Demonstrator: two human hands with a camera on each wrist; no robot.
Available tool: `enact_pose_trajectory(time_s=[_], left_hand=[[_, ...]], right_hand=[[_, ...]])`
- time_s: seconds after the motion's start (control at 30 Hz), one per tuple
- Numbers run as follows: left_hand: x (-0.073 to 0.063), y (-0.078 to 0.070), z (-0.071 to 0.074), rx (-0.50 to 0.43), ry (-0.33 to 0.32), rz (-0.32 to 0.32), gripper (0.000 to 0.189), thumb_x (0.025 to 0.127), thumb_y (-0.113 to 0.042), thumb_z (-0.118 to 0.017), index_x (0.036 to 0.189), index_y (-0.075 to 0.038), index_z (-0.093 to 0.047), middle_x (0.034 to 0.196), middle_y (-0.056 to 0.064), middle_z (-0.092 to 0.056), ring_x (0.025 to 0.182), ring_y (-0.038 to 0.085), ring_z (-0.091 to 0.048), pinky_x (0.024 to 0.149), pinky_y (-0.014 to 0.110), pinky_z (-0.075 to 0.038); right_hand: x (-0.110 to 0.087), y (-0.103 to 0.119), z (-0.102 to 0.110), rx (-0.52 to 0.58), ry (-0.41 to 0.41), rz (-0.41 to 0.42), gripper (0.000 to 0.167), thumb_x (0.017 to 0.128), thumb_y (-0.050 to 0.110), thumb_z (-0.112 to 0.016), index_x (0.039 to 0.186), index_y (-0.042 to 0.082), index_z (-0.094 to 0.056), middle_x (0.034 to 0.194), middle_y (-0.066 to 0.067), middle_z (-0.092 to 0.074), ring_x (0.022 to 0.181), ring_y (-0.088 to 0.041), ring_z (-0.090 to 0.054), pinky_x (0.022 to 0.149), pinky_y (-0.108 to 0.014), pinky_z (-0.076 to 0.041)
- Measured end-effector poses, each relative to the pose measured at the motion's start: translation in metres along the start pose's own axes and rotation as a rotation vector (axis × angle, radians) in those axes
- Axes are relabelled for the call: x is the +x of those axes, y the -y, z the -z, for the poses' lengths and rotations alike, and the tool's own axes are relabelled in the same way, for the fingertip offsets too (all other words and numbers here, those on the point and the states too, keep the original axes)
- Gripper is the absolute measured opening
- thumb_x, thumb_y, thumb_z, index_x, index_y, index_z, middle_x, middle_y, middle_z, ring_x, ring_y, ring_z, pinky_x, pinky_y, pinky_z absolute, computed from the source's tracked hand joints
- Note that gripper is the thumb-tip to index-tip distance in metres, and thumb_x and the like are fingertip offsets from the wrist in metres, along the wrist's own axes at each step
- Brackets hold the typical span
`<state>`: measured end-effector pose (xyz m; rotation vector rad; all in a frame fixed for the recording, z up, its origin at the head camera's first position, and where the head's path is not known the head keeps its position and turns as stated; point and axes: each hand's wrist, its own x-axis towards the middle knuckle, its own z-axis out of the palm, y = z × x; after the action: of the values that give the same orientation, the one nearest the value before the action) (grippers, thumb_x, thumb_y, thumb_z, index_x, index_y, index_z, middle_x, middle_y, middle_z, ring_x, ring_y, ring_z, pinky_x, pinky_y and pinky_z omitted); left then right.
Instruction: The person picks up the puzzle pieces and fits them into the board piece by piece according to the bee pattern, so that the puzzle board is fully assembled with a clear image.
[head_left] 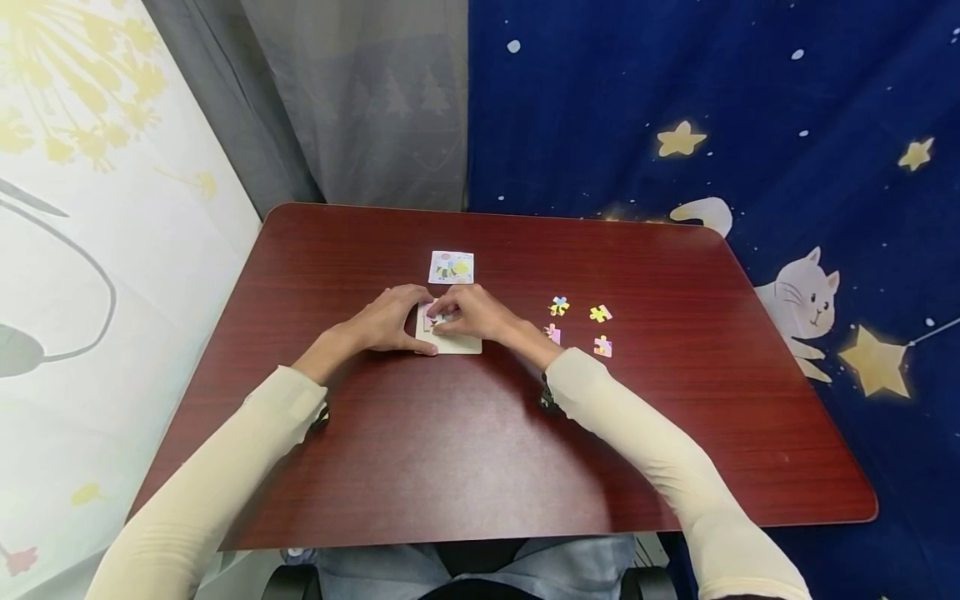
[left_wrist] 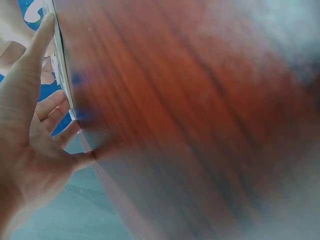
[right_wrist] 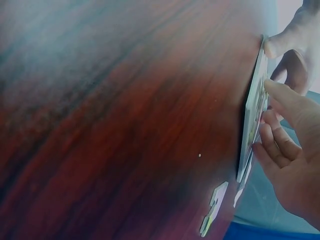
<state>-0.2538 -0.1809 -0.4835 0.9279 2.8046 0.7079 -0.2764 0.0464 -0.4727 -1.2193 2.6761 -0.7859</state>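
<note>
Cream sleeves (head_left: 652, 442) lead to the puzzle tray (head_left: 461, 345) between both hands: left hand (head_left: 390, 321) spread at its edge, right hand (head_left: 474, 312) loosely bent, thumb touching it. Only the head view shows four loose pieces (head_left: 558, 306) right of the hands and the bee card's (head_left: 452, 267) face beyond.

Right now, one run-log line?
left hand: touches puzzle board | right hand: touches board's face | loose pieces: right of board | picture card: beyond board
</note>
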Motion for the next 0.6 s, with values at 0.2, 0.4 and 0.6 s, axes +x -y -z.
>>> enact_pose_trajectory(time_s=[0.2, 0.4, 0.6], left_hand=[[-0.0005, -0.0009, 0.0014, -0.005, -0.012, -0.018, 0.092, 0.071, -0.059, -0.091, 0.139, -0.006, -0.056, 0.144, 0.012, -0.055, 0.142, 0.029, -0.043, 0.118, 0.065, -0.026], [-0.0011, -0.0031, 0.0022, -0.001, -0.006, -0.015, 0.092, 0.071, -0.059, -0.091, 0.138, -0.006, -0.056, 0.144, 0.012, -0.055, 0.142, 0.029, -0.043, 0.117, 0.066, -0.026], [-0.0005, -0.0030, 0.0023, 0.000, -0.003, -0.011, 0.092, 0.072, -0.059, -0.091, 0.139, -0.006, -0.056, 0.145, 0.012, -0.054, 0.143, 0.029, -0.042, 0.118, 0.066, -0.025]], right_hand=[[0.0014, 0.0020, -0.0006, -0.040, 0.031, 0.031, 0.024, 0.091, 0.026, -0.083, 0.114, 0.018, -0.082, 0.104, 0.001, -0.073, 0.096, -0.011, -0.063, 0.084, -0.024, -0.050], [0.0033, 0.0033, -0.0013, -0.070, 0.047, 0.051, 0.024, 0.091, 0.026, -0.083, 0.114, 0.019, -0.082, 0.105, 0.001, -0.073, 0.097, -0.012, -0.063, 0.085, -0.026, -0.050], [0.0055, 0.0026, -0.0013, -0.078, 0.063, 0.052, 0.023, 0.091, 0.025, -0.083, 0.113, 0.019, -0.082, 0.106, 0.001, -0.073, 0.099, -0.013, -0.063, 0.085, -0.027, -0.049]])
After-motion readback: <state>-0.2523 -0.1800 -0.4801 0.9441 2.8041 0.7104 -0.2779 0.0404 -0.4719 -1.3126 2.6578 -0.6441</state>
